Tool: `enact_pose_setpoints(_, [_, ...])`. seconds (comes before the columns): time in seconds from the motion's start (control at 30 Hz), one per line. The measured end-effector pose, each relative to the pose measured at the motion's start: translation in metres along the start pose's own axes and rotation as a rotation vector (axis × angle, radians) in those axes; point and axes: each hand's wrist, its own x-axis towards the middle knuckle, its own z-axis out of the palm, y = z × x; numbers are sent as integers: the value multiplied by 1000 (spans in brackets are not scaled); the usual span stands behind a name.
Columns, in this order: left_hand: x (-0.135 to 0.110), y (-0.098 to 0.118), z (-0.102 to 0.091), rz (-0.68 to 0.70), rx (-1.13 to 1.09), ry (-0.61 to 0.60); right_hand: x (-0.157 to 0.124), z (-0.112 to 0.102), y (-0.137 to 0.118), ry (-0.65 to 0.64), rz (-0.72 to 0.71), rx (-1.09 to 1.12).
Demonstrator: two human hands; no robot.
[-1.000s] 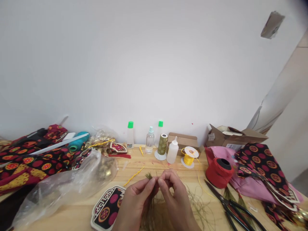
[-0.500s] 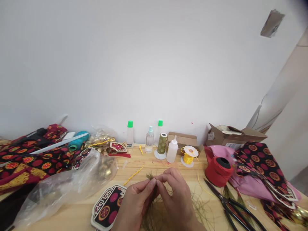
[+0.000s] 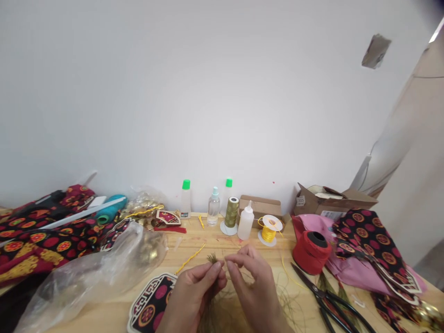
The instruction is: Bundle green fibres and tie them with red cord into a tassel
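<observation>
Between the thumb and fingers of my left hand (image 3: pixel 194 293) is a bundle of olive-green threads (image 3: pixel 212 257), its short cut ends sticking up and its long strands hanging below the hand. My right hand (image 3: pixel 255 284) is just to the right with thumb and forefinger pinched together; whatever is between them is too fine to make out. Loose olive threads (image 3: pixel 291 305) lie on the table beside my right wrist. A patterned black fabric piece with a pale fretwork frame (image 3: pixel 151 303) lies partly under my left hand.
Black-handled scissors (image 3: pixel 321 296) lie at right, near a red thread spool (image 3: pixel 311 254). Behind my hands stand an olive thread cone (image 3: pixel 231 212), a squeeze bottle (image 3: pixel 246 223) and a yellow cord spool (image 3: pixel 268 233). A plastic bag (image 3: pixel 93 277) and patterned fabric (image 3: pixel 31 240) cover the left.
My right hand has moved slightly away from my left, opening a small gap between the fingertips. The left hand still holds the thread bundle. The whole view has shifted a little.
</observation>
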Motion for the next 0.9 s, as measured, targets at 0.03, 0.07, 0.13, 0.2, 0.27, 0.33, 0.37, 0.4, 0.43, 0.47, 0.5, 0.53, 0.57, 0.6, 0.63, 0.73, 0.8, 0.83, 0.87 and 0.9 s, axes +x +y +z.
enact_pose_setpoints(0.03, [0,0,0,11,38,1,2,-2,1,7,30,30])
enact_pose_setpoints(0.07, [-1,0,0,20,78,-3,4,-4,1,0,59,52])
enact_pose_setpoints(0.13, [-2,0,2,33,146,-24,6,-7,0,-42,119,82])
enact_pose_setpoints(0.2, [-4,0,3,30,177,-50,8,-9,-2,-90,172,111])
enact_pose_setpoints(0.27, [-5,-1,5,12,175,-67,7,-9,-4,-119,210,138])
enact_pose_setpoints(0.33, [-4,-1,6,-4,158,-72,6,-8,-6,-136,241,163])
enact_pose_setpoints(0.37, [-4,-1,6,-10,151,-76,5,-7,-6,-140,258,184])
enact_pose_setpoints(0.4, [-3,-1,6,-18,143,-84,5,-6,-5,-143,276,212])
enact_pose_setpoints(0.43, [-3,-1,6,-26,136,-95,4,-5,-4,-144,293,247])
enact_pose_setpoints(0.47, [-3,-1,6,-36,130,-104,4,-4,-3,-139,311,284])
enact_pose_setpoints(0.5, [-2,-1,6,-49,127,-110,4,-3,-2,-130,327,323])
enact_pose_setpoints(0.53, [-2,-1,5,-61,127,-113,4,-3,0,-118,344,357])
enact_pose_setpoints(0.57, [-2,-1,5,-72,128,-113,4,-2,1,-106,359,383])
enact_pose_setpoints(0.6, [-2,-2,5,-78,132,-111,5,-1,2,-95,371,401])
enact_pose_setpoints(0.63, [-2,-2,5,-81,136,-110,5,-1,2,-87,382,414])
enact_pose_setpoints(0.73, [-2,-5,4,-78,161,-124,5,0,3,-88,408,431])
enact_pose_setpoints(0.8, [-1,-8,3,-71,196,-135,6,0,3,-101,431,425])
enact_pose_setpoints(0.83, [0,-8,2,-64,220,-135,6,0,4,-102,435,413])
enact_pose_setpoints(0.87, [0,-8,1,-50,241,-125,6,-1,4,-89,431,401])
enact_pose_setpoints(0.9, [0,-8,1,-25,253,-105,6,-1,5,-59,422,395])
